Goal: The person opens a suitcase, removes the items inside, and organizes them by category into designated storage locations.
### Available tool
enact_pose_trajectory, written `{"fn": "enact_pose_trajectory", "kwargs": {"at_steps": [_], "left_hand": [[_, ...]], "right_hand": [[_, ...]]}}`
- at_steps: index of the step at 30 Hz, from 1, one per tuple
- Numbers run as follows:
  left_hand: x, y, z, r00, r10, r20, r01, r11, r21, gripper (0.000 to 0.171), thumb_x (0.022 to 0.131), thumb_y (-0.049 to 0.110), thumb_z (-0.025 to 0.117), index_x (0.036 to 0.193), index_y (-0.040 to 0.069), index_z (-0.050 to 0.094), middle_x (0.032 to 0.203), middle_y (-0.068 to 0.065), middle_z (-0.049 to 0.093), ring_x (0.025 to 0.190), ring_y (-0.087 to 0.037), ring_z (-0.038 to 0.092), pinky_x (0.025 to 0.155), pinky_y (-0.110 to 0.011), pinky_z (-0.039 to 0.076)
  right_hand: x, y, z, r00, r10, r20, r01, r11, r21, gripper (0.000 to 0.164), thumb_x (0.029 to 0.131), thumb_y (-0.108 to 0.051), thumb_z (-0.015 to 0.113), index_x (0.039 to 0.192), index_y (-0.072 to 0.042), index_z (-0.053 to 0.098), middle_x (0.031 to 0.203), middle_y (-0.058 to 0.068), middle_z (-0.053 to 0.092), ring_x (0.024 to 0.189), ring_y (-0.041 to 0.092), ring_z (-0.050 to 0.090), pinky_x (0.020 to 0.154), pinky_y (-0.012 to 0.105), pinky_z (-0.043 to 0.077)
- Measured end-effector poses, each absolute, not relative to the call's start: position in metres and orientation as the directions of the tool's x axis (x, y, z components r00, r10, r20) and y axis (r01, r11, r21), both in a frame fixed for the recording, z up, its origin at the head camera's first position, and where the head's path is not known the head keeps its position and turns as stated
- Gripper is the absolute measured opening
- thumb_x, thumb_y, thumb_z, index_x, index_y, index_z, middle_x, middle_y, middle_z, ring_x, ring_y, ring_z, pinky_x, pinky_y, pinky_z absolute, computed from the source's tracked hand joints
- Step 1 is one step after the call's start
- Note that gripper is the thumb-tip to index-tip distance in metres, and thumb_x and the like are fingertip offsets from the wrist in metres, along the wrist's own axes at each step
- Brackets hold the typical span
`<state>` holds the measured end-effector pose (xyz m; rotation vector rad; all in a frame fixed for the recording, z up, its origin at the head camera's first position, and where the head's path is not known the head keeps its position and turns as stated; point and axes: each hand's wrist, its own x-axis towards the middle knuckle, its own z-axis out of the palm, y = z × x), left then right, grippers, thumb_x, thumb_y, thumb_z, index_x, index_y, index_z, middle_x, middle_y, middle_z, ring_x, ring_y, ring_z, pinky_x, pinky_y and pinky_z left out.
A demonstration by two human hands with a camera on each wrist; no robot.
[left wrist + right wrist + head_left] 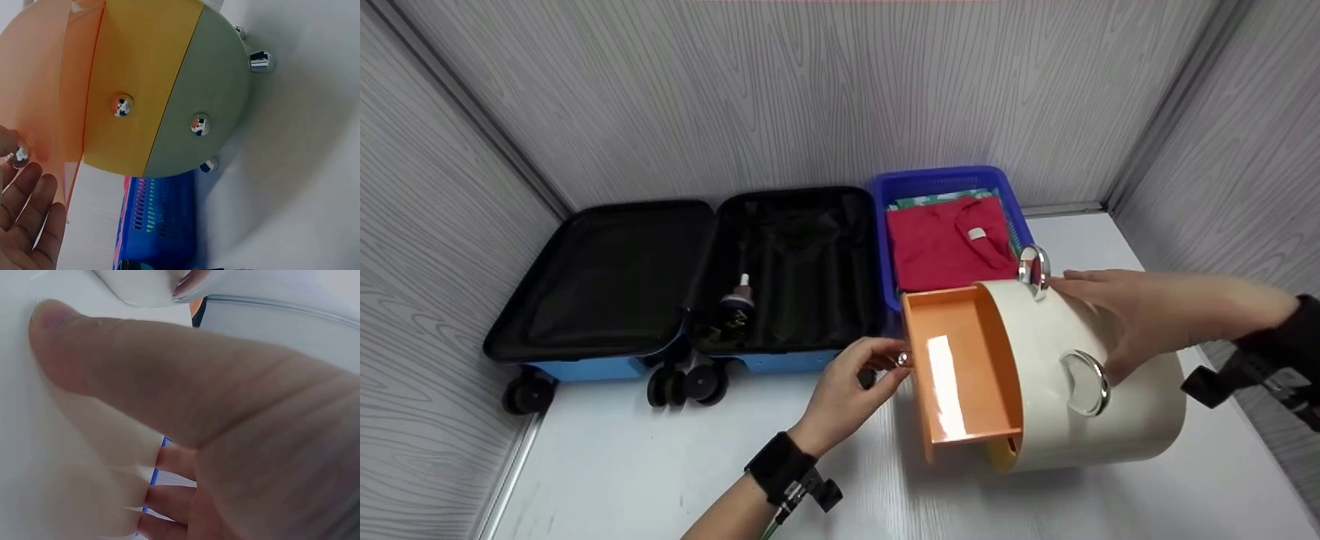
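A cream rounded drawer box (1110, 405) with chrome ears lies on its side, its orange drawer (971, 367) pulled out. My left hand (851, 382) pinches the small chrome drawer knob (903, 360). In the left wrist view the fingertips surround that knob (20, 155), while the yellow drawer front (135, 67) and green drawer front (205, 79) sit flush, each with a chrome knob. On the box's upper side rests my right hand (1147, 311), thumb and fingers spread across the cream shell. The right wrist view shows its straight thumb (112, 354) against that shell.
Behind the box stands a blue basket (885, 247) holding a folded red garment (937, 247) and a green-and-white cloth. To the left lies an open blue suitcase (607, 367) with black lining; a dark bottle (739, 300) is in its right half. Wood-grain walls enclose the white table (660, 472).
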<state>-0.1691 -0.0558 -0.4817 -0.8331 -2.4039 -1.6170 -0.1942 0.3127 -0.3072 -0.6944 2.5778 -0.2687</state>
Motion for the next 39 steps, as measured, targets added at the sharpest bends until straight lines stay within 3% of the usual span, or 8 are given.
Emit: {"fn": "enact_pose_trajectory", "kwargs": {"at_steps": [6,12,20,26,33,39], "left_hand": [[-0.182,-0.073,-0.485,-0.881,0.325,0.343,0.45,0.358,0.818,0.038,0.101,0.04,0.065,0.132,0.017,0.065,0.115,0.01,0.065,0.102,-0.008,0.063,0.087,-0.032,0.055],[-0.22,-0.112,-0.485,-0.9,0.244,0.362,0.436,0.559,0.706,0.031,0.101,0.027,0.067,0.13,0.014,0.067,0.113,0.005,0.068,0.102,-0.009,0.064,0.089,-0.031,0.053],[-0.269,-0.178,-0.483,-0.963,0.129,0.235,0.241,0.802,0.546,0.033,0.102,0.024,0.064,0.133,0.01,0.066,0.119,-0.006,0.067,0.106,-0.022,0.064,0.091,-0.042,0.052],[-0.288,-0.206,-0.485,-0.98,0.104,0.167,0.172,0.868,0.466,0.037,0.102,0.021,0.063,0.135,0.005,0.064,0.114,-0.012,0.066,0.1,-0.029,0.063,0.084,-0.045,0.053],[-0.298,-0.225,-0.483,-0.992,0.128,-0.01,0.114,0.914,0.389,0.04,0.105,0.018,0.055,0.141,0.0,0.058,0.134,-0.02,0.06,0.119,-0.038,0.06,0.098,-0.053,0.049],[-0.308,-0.233,-0.478,-0.983,0.155,-0.1,0.126,0.959,0.253,0.032,0.106,0.014,0.051,0.133,0.0,0.063,0.128,-0.021,0.062,0.115,-0.042,0.061,0.096,-0.058,0.049]], "right_hand": [[-0.193,0.313,-0.308,-0.776,-0.499,-0.385,-0.411,0.864,-0.291,0.122,0.06,-0.039,0.093,0.162,-0.012,0.031,0.158,0.025,0.037,0.141,0.044,0.039,0.104,0.066,0.04],[-0.192,0.314,-0.308,-0.782,-0.494,-0.38,-0.399,0.865,-0.305,0.125,0.059,-0.043,0.094,0.162,-0.012,0.03,0.158,0.023,0.038,0.142,0.043,0.039,0.107,0.066,0.037],[-0.192,0.314,-0.307,-0.774,-0.51,-0.374,-0.416,0.856,-0.308,0.126,0.06,-0.043,0.094,0.162,-0.011,0.029,0.159,0.017,0.039,0.142,0.037,0.039,0.11,0.063,0.037],[-0.191,0.314,-0.307,-0.776,-0.504,-0.378,-0.41,0.86,-0.305,0.127,0.059,-0.048,0.094,0.163,-0.015,0.029,0.16,0.017,0.037,0.143,0.038,0.038,0.11,0.064,0.035],[-0.191,0.311,-0.307,-0.781,-0.497,-0.378,-0.406,0.864,-0.297,0.125,0.061,-0.045,0.094,0.163,-0.013,0.029,0.16,0.021,0.036,0.145,0.042,0.034,0.111,0.065,0.033],[-0.19,0.311,-0.306,-0.784,-0.489,-0.383,-0.395,0.868,-0.301,0.124,0.061,-0.045,0.094,0.162,-0.012,0.03,0.16,0.02,0.036,0.145,0.042,0.034,0.111,0.066,0.033]]}}
